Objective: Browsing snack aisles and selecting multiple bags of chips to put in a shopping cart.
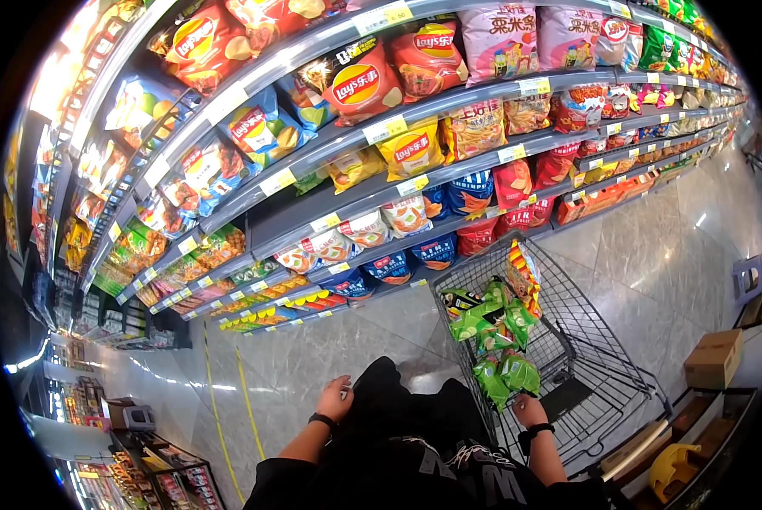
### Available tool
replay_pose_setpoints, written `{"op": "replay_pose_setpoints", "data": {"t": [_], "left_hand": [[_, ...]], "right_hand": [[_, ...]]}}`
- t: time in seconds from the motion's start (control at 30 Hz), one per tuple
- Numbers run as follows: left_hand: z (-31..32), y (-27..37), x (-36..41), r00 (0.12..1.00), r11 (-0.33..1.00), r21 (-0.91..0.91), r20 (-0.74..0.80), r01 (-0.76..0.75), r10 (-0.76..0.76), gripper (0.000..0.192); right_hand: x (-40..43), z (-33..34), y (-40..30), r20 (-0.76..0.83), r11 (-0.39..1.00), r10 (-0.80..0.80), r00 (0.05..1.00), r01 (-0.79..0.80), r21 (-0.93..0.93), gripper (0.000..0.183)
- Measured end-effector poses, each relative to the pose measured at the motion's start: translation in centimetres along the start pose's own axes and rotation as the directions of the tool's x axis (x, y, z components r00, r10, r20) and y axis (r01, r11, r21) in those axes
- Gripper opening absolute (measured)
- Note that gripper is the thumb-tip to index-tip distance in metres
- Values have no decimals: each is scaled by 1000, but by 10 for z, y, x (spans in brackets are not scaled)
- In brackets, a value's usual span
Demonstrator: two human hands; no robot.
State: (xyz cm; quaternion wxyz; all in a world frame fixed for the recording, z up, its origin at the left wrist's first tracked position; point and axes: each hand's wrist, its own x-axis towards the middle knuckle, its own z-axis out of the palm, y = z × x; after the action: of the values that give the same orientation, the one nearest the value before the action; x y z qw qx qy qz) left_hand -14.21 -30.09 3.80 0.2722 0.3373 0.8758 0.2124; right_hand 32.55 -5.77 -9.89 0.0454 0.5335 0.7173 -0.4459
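My right hand (529, 410) is at the near left side of a metal wire shopping cart (601, 319), right against green snack bags (514, 373); its fingers are partly hidden, so whether it grips a bag does not show. More green bags (486, 319) and an upright orange and yellow striped bag (524, 277) lie in the cart. My left hand (336, 398) hangs beside my left thigh with nothing in it, fingers loosely curled. In front of me, shelves hold red Lay's chip bags (363, 86), a yellow Lay's bag (411, 150) and blue snack bags (388, 266).
Long grey shelves (349, 204) curve across the front, with a gap between bags on one level. A cardboard box (713, 358) and a yellow plastic object (674, 472) are at the right. Another display rack (183, 462) stands at the lower left. Yellow lines (247, 398) mark the tiled floor.
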Motion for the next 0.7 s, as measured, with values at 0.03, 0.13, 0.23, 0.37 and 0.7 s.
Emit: {"op": "replay_pose_setpoints", "data": {"t": [0.03,0.13,0.23,0.37,0.7], "left_hand": [[0,-1,-2,1000,1000,15,1,4,-4,37],[2,-5,-5,1000,1000,-6,9,3,-3,37],[6,-9,-3,1000,999,-46,27,-13,14,36],[1,-8,4,998,998,35,53,-48,46,35],[-11,2,-9,968,997,67,245,30,-45,37]], "right_hand": [[-2,1,0,-1,1000,0,1000,0,3,27],[-10,1,1,15,1000,-9,1000,9,7,27],[-16,6,12,1,999,7,1000,-7,45,26],[19,9,44,-122,980,-195,973,191,-47,26],[46,-32,27,-22,970,238,971,-236,63,28]]}}
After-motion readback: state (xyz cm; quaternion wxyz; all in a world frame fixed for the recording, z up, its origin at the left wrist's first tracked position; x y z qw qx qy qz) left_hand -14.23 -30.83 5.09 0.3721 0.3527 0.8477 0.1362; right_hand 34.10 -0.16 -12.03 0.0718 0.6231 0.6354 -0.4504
